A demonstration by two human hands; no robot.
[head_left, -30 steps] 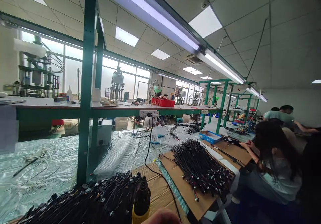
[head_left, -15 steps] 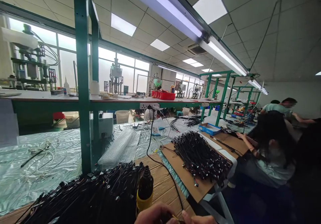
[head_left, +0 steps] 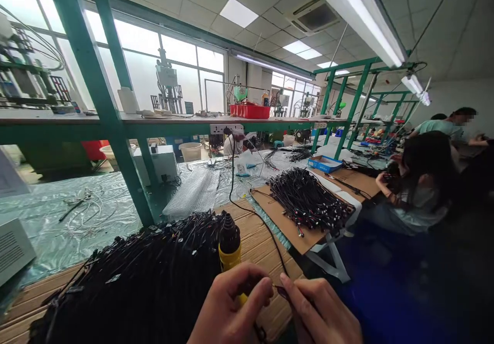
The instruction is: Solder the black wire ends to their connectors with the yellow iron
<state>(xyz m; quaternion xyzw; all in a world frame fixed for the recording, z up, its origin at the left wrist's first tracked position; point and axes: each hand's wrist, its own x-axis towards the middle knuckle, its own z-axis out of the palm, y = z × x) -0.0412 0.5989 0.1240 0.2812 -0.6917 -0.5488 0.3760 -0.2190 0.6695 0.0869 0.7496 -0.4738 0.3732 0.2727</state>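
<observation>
At the bottom of the head view, my left hand has its thumb and index finger pinched together. Close beside it, my right hand pinches a thin dark wire, whose fine end reaches toward the left fingertips. What lies inside the left pinch is mostly hidden. Just behind my left hand, a yellow and black tool with a stepped nozzle, resembling a heat gun, stands nozzle up. A large pile of black cables lies to the left of it.
Another cable bundle rests on cardboard to the right. A black power cord runs from a power strip down toward my hands. A green post rises at the left. A seated person is at the right.
The view has tipped downward, so both hands show more fully and higher in the picture. They remain close together at the wire. The seated person's hand has lifted from the cardboard.
</observation>
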